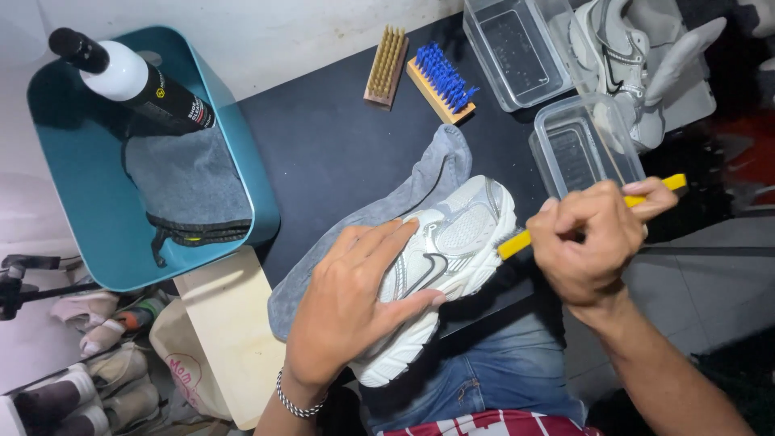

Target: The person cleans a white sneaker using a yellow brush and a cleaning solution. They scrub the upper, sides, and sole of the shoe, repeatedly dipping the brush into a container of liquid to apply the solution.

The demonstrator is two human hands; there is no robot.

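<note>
Left hand (355,299) spread flat, pressing white shoe (440,258) at worktop's (339,145) near edge. Right hand (593,238) fisted around yellow brush (517,241), its tip touching shoe's toe. Grey cloth (420,190) underneath.

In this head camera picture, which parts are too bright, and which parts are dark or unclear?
Head view: the wall at top is overexposed; the sneaker under the left hand is bright yet readable; the lower right corner falls into shadow; the right hand with the yellow brush looks sharp.

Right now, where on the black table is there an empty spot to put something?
The bare black table between the teal bin, the two brushes and the grey cloth is free. Near the clear tubs and both hands on the white shoe, it is crowded.
</note>
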